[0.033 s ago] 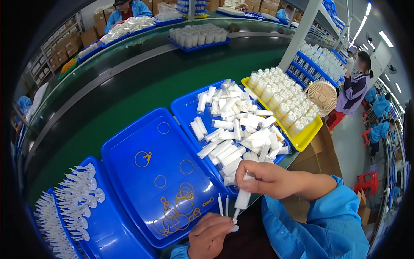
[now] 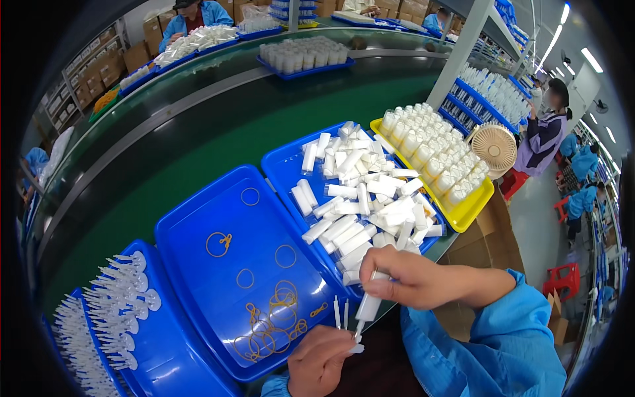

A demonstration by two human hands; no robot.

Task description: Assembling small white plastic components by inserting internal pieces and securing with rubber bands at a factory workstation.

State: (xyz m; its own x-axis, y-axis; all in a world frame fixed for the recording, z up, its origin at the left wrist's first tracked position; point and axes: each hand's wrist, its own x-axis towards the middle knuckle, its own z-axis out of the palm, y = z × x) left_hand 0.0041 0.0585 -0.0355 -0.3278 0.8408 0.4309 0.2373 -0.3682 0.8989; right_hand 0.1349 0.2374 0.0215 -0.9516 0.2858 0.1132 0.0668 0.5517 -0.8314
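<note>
Beneath the trays, my bench [image 2: 198, 149] has a green top; the room includes people in blue [image 2: 213, 14] and one round fan [image 2: 493, 150]. At its near edge I count one yellow tray [image 2: 471, 215], one blue tray [image 2: 281, 162] of white wrapped pieces [image 2: 354, 159] and one band tray [image 2: 192, 231]. Three bands [image 2: 286, 266] lie singly; others overlap, uncountable. Above the near edge, my right hand [image 2: 413, 276] pinches one white tube [image 2: 369, 309]; my left hand [image 2: 321, 360] closes on one stem [image 2: 359, 329] below it.
</note>
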